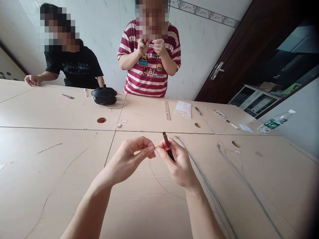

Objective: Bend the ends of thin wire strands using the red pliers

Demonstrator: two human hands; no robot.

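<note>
My left hand (138, 152) is closed in a pinch on the end of a thin dark cord (159, 183), which hangs below the fingers and curves off to the right. My right hand (176, 162) has a small black-and-red tool (167, 146) tucked in its palm, its flat brownish tip pointing up; I cannot make out its exact kind. A tiny shiny piece (157, 147) shows where the thumb and fingers of both hands meet. Just right of that hand lies a bundle of thin bluish-grey cords (204, 172) with small metal ends.
A second cord bundle (246, 181) lies further right, near a water bottle (274, 122). Loose cords (45, 205) lie at left. Across the table are a black headset (104, 95), a ruler (167, 110), a plastic bag (183, 109), pens and two people (152, 73).
</note>
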